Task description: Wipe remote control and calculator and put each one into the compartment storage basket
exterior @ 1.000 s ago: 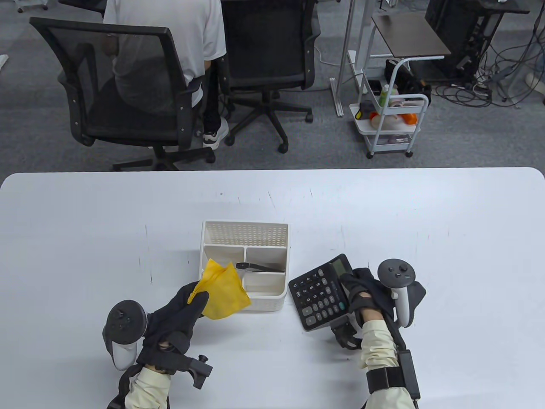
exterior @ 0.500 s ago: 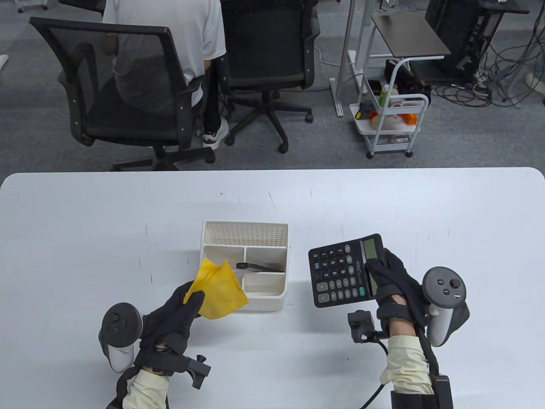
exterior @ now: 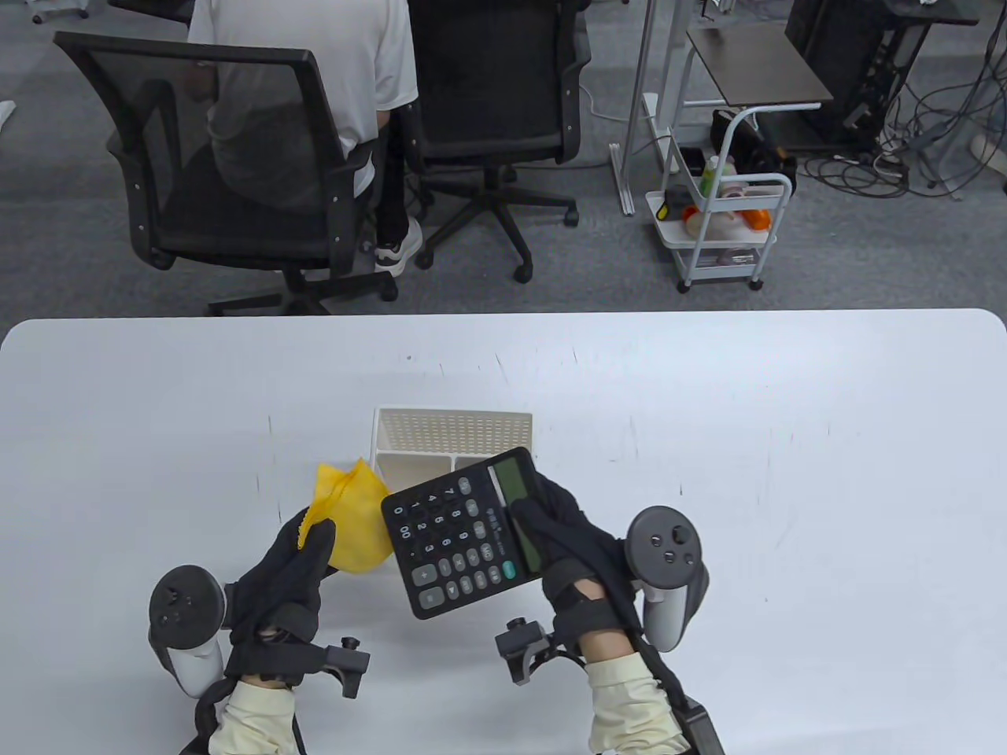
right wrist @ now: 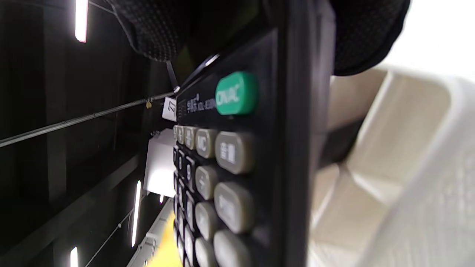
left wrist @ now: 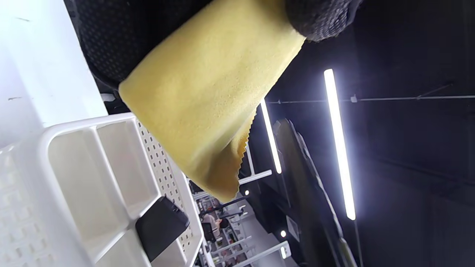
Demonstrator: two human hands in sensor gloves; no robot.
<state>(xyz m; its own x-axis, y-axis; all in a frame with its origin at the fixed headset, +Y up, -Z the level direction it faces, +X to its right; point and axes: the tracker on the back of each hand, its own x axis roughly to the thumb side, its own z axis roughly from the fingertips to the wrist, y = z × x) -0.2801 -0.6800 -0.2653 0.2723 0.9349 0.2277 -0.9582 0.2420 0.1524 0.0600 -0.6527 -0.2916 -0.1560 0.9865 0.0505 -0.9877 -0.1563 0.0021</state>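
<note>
Two gloved hands work above a white table (exterior: pixel 787 440): the right hand (exterior: pixel 568 535) grips a black calculator (exterior: pixel 460 533), grey keys and green button facing up, over the white compartment storage basket (exterior: pixel 452 431), while the left hand (exterior: pixel 287 568) pinches a yellow cloth (exterior: pixel 350 515) beside it.

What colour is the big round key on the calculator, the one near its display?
Green. The key on the calculator shows best in the right wrist view.
</note>
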